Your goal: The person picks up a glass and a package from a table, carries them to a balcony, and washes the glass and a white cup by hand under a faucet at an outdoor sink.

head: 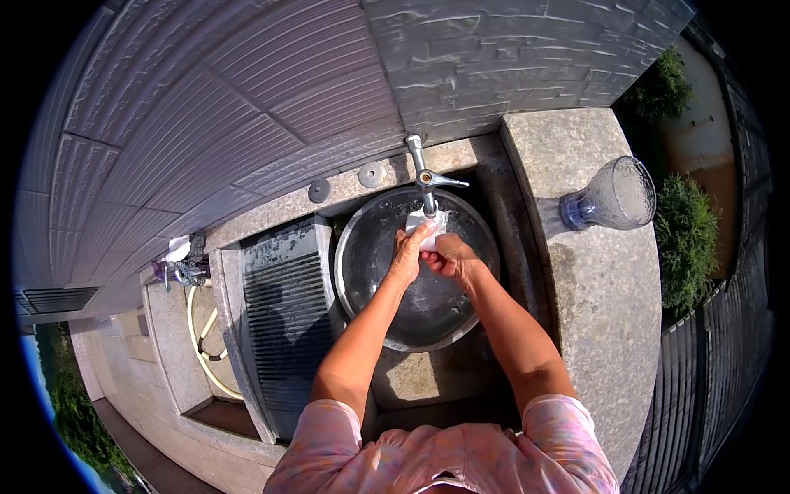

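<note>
Both hands are over a round metal basin, just beneath the spout of a chrome lever tap. Between them is a small white object, too bright to tell whether it is cloth or a vessel. My left hand grips its left side, with the thumb across the front. The fingers of my right hand are curled at its lower right edge. Wet sheen shows on the basin's inner wall, and the spout's end is partly hidden behind the white object.
A ribbed stone washboard lies left of the basin. A textured clear glass vase stands on the stone ledge at right. Two round discs, one dark and one grey, rest behind. A pale hose curls at far left.
</note>
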A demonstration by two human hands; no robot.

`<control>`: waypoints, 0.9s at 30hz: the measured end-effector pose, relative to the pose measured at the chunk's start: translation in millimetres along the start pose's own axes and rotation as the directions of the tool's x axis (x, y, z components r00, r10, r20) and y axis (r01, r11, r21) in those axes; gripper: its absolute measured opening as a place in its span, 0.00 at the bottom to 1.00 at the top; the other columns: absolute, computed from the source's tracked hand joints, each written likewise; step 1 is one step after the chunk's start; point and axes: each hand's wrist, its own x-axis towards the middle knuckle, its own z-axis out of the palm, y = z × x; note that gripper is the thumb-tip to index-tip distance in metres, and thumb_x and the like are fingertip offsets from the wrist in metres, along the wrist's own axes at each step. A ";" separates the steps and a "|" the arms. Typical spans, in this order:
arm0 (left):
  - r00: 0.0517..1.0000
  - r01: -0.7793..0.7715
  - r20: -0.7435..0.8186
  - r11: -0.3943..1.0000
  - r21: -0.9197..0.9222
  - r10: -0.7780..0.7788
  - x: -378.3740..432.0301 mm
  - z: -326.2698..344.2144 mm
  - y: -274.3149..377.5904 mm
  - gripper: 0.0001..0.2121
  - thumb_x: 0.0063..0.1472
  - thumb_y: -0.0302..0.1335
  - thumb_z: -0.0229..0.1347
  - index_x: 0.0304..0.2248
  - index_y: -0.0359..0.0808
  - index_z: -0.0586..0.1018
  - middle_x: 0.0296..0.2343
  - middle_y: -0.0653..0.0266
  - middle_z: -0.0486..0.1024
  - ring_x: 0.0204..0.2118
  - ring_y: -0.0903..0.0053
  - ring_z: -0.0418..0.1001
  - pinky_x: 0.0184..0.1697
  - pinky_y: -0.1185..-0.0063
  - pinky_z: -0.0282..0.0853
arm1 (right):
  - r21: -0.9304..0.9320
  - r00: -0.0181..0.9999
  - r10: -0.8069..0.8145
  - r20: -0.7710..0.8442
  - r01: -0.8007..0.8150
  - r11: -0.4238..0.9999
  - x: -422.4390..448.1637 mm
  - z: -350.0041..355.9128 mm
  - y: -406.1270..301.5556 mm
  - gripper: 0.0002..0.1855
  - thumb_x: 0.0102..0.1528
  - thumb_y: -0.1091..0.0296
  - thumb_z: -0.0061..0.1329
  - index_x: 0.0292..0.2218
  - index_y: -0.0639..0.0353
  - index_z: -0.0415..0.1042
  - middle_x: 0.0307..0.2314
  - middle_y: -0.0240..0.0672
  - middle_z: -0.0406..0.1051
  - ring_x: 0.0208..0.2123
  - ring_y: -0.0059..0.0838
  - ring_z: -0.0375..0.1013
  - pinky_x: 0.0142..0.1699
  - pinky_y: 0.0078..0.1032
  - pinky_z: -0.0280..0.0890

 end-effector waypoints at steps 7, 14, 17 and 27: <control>0.974 0.226 -0.005 0.974 -0.006 -0.226 4.3 -0.4 18.9 0.16 0.48 0.43 0.51 0.27 0.39 0.73 0.17 0.67 0.70 0.13 0.80 0.65 0.09 0.87 0.51 | -1.000 0.657 -0.754 0.007 0.013 0.003 -2.3 2.7 -15.0 0.26 0.47 0.65 0.41 0.46 0.69 0.56 0.27 0.48 0.70 0.27 0.42 0.71 0.31 0.33 0.66; 0.768 0.594 0.196 0.792 0.139 -0.610 12.0 -2.3 33.6 0.22 0.52 0.51 0.39 0.29 0.40 0.70 0.14 0.62 0.68 0.09 0.73 0.64 0.05 0.83 0.53 | -0.912 0.513 -0.755 0.409 0.205 -0.355 8.0 -12.1 -19.6 0.15 0.43 0.62 0.48 0.32 0.61 0.65 0.22 0.45 0.69 0.26 0.43 0.70 0.31 0.36 0.65; 0.871 0.471 0.084 0.872 0.134 -0.484 5.0 5.2 30.1 0.23 0.53 0.51 0.38 0.29 0.39 0.71 0.14 0.61 0.69 0.09 0.72 0.65 0.05 0.81 0.56 | -0.952 0.556 -0.773 0.307 0.169 -0.257 1.9 -8.5 -14.7 0.12 0.44 0.63 0.47 0.28 0.62 0.67 0.21 0.48 0.69 0.26 0.44 0.70 0.31 0.38 0.65; 1.000 -0.002 0.013 0.983 -0.185 0.005 0.8 -10.8 6.9 0.18 0.51 0.35 0.49 0.41 0.38 0.68 0.37 0.66 0.68 0.41 0.77 0.65 0.43 0.77 0.61 | -0.881 0.763 -0.632 -0.135 0.200 0.430 -4.2 0.1 1.5 0.12 0.43 0.70 0.42 0.30 0.69 0.69 0.22 0.51 0.69 0.24 0.43 0.72 0.28 0.35 0.67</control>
